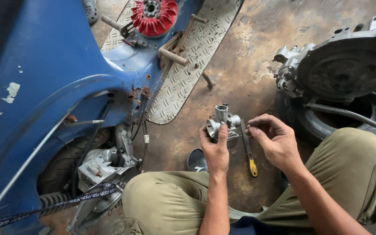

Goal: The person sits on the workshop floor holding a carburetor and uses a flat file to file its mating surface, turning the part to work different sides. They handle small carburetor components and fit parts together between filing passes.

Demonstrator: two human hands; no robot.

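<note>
Down in the head view, the left hand is clamped around a small cast-metal carburettor, dull silver with round ports and a stubby tower, held up above the stained, rust-brown concrete floor. Just beside it the right hand pinches its fingertips together on something too small to tell, near the carburettor's side. Below, between both hands, a yellow-handled screwdriver lies on the floor. Chipped blue scooter bodywork curves at left, with ribbed tread-plate footboard and a finned red flywheel; a greasy grey engine casing rests on a black tyre at right
</note>
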